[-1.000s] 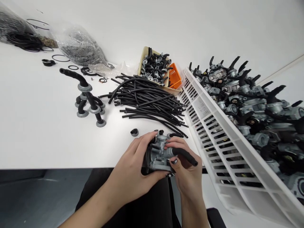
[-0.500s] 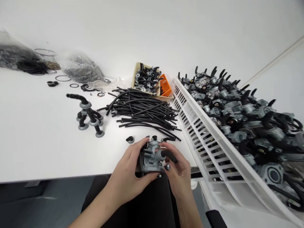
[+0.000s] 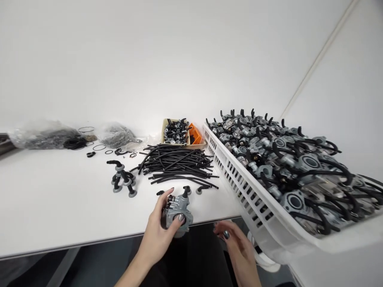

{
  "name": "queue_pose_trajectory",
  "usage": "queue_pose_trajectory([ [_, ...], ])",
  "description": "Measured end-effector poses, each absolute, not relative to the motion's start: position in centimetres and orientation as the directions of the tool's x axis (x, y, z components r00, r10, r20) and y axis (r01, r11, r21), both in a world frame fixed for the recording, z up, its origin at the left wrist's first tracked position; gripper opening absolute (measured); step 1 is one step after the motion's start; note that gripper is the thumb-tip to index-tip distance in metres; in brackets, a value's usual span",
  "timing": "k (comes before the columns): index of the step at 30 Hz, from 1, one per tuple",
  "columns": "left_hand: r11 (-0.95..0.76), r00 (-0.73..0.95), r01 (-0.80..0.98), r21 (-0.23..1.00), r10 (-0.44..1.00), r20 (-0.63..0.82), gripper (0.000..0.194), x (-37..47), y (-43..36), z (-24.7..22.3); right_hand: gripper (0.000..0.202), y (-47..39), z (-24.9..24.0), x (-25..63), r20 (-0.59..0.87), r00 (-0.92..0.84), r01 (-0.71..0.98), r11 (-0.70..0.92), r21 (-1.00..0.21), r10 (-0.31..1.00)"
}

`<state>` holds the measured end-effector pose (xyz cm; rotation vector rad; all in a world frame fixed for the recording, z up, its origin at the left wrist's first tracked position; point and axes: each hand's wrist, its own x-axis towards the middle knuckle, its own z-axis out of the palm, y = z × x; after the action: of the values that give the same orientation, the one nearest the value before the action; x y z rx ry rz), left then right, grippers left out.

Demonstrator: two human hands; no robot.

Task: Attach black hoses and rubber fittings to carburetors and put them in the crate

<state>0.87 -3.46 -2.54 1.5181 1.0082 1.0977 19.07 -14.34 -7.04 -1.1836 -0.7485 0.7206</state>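
A grey metal carburetor-like part [image 3: 179, 208] with a black rubber elbow on top is in my left hand [image 3: 160, 233], thumb across its round opening, at the table's front edge. My right hand [image 3: 239, 247] is off the part, to its right and below the table edge. Its fingers are curled and apart, and nothing shows between them. Just behind the metal part lie small black elbows with grey caps [image 3: 199, 191]. Farther back is a pile of black hoses [image 3: 176, 161]. Several joined black elbows with grey rings [image 3: 124, 177] stand to the left.
A white slatted crate [image 3: 239, 179] full of similar metal parts stands at the right. Behind the hoses are a cream tray [image 3: 164, 131] of small parts and an orange basket [image 3: 196, 133]. Plastic bags [image 3: 115, 133] and black rings [image 3: 98, 147] lie at the back left.
My right hand has let go of the metal part and moved right and down. The part has turned in my left hand, its round opening now in view. The camera view has shifted upward.
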Motion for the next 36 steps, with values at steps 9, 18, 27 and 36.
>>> queue_pose_trajectory([
  [9,0.236,0.387,-0.145,0.961,0.907,-0.165,0.064,1.5,-9.2,-0.7,0.022,-16.3,-5.8,18.6,0.255,0.474,-0.009,0.294,-0.956,0.843],
  [18,0.117,0.326,-0.114,0.987,0.943,-0.074,0.064,3.1,-15.5,-0.7,0.032,-17.1,-0.1,17.3,0.354,0.319,0.041,0.360,-0.932,0.879],
  [27,0.346,0.338,-0.279,0.896,0.908,-0.246,0.060,1.2,-16.2,-4.9,0.031,-15.8,-2.3,14.2,0.150,0.257,-0.348,0.236,-0.907,0.955],
  [36,0.775,0.771,-0.336,0.536,0.553,-0.317,0.060,-2.4,-16.2,-6.2,0.034,-14.2,-2.4,11.2,0.157,0.129,-0.404,0.196,-0.893,0.979],
])
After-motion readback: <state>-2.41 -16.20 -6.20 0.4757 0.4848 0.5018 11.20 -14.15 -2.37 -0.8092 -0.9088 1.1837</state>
